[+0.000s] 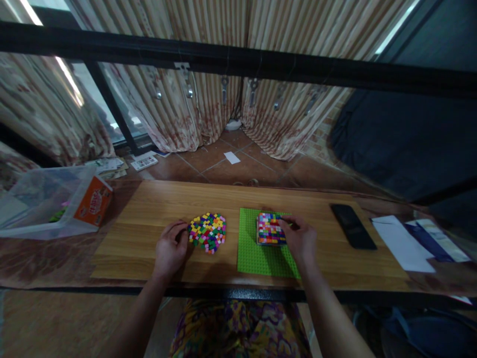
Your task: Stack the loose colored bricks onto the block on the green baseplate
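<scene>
My left hand (pixel 171 247) rests on the wooden board, its thumb and index finger loosely curled and a little apart. Its fingertips are at the left edge of a pile of small toy bricks (pixel 207 229) in many colours. On a green studded baseplate (pixel 248 258) stands a low rectangular block built of small coloured bricks (pixel 269 228). My right hand (pixel 300 238) reaches over the block's right side, fingers closed in a pinch at its upper right corner. Whatever lies between those fingertips is hidden, and the hand covers part of the block and plate.
A black phone (pixel 353 226) lies to the right on the wooden board (pixel 126 233), beside white papers (pixel 402 243) and a blue-and-white packet (pixel 439 238). At far left stands a clear plastic bin (pixel 48 199) with an orange label. A dark metal bar (pixel 238 57) crosses above, before striped curtains.
</scene>
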### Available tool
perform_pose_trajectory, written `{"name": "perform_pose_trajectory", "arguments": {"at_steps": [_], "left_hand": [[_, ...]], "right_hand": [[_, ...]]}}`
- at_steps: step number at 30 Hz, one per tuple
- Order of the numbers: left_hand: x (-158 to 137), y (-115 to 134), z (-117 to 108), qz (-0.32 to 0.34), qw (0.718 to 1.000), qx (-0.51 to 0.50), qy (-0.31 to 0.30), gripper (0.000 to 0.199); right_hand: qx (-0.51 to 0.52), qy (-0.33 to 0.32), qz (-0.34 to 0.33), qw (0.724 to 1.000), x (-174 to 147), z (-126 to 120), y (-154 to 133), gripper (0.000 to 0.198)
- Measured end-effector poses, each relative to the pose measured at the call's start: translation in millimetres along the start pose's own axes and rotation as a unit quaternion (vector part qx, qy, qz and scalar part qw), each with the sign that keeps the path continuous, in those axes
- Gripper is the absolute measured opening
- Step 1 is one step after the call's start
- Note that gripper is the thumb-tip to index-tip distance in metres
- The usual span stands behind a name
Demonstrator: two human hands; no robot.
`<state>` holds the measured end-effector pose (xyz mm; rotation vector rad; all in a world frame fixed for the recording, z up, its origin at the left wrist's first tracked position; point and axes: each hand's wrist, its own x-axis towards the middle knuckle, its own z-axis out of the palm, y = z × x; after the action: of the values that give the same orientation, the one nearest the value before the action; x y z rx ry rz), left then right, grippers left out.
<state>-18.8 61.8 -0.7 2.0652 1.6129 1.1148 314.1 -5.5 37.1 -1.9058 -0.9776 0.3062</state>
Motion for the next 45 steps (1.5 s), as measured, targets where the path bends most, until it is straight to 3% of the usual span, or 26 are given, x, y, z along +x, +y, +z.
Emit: {"name": "perform_pose_trajectory", "arguments": {"at_steps": [9,16,38,41,45], "left_hand": [[-0.9,-0.7,0.4,0.004,1.0,-0.006,-0.001,0.024],[-1.5,-2.5,1.6,-0.006,1.0,-0.004,-0.005,0.024],[-0.5,-0.5,1.4,-0.001,1.0,-0.009,-0.002,0.024],[-1.4,1.4,1.7,-0.011,1.0,-0.013,0.001,0.023],[-2.9,3.8,2.2,-0.008,1.0,-0.022,0.004,0.022]], "right_hand": [[0.128,-0.022,0.11,0.985,8.9,4.9,9.3,0.042],[0.256,-0.05,0.134,0.956,11.7,9.2,3.8,0.036],[0.221,-0.08,0.115,0.965,21.3,10.0,12.1,0.04],[0.176,-0.078,0.078,0.978,19.3,5.0,9.7,0.043],[0.029,0.003,-0.027,0.999,2.8,-0.4,-5.0,0.04]]}}
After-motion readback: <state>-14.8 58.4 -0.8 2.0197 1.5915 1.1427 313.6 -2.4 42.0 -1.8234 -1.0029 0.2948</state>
